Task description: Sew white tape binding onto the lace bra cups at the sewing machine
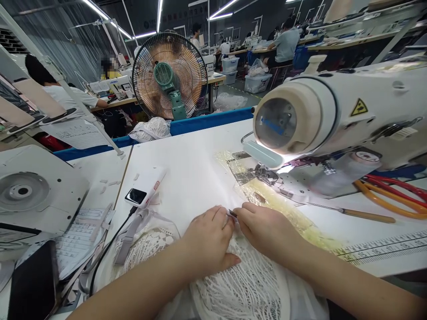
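Note:
A white lace bra lies across the near edge of the white table, its lace cups facing up. My left hand is closed on the garment's upper edge, thumb stretched over the lace. Right beside it, my right hand is closed around a small dark metal tool. Only the tool's short tip shows, touching the edge at my left fingertips; its kind is hidden in the fist. A grey strap of the bra trails to the left.
At the right stands a sewing machine with its lamp lit. An awl with a wooden handle, orange-handled scissors and a printed ruler lie near it. To the left are a cabled white device and a phone. A fan stands behind.

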The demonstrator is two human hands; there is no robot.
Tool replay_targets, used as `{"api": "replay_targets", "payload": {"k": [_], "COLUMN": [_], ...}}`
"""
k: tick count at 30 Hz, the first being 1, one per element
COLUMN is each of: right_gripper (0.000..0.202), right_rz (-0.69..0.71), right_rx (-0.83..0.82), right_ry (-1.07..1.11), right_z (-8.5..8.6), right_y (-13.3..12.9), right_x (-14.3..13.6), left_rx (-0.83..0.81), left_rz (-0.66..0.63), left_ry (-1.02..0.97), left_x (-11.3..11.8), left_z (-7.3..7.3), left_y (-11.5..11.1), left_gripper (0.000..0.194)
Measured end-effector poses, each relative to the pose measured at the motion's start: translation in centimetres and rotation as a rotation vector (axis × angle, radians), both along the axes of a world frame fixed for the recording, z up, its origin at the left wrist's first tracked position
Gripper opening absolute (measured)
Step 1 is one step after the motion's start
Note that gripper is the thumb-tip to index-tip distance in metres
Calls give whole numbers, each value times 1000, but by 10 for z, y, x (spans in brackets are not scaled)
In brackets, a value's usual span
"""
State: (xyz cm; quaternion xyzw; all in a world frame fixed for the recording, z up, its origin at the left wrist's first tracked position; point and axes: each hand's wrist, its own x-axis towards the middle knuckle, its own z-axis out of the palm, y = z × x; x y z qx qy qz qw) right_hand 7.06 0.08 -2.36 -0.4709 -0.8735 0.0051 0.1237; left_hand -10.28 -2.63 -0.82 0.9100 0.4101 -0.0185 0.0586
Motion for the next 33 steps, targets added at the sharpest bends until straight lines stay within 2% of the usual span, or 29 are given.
{"api": "replay_targets", "payload": {"k": [7,15,21,26,33], "right_gripper": [13,14,18,21,19], "right_rz": [11,67,117,92,66], "right_rx": [-57,-39,31,-2,-3], "right_ry": [0,10,-32,-57,8], "right_z": [6,6,7,11,8], "right_y": [2,2,-5,-11,-5], "right_x": [-1,1,14,26,13], "left_rx": [2,14,35,21,34], "left_rz": [-20,-23,-15,-16,-12], "left_ry": [-10,13,21,34,18], "left_x": [2,3,3,4,4], "left_z": [1,4,4,5,5], "left_y": [-2,-1,-1,-1,-1], "left_gripper": [64,65,65,63,63]}}
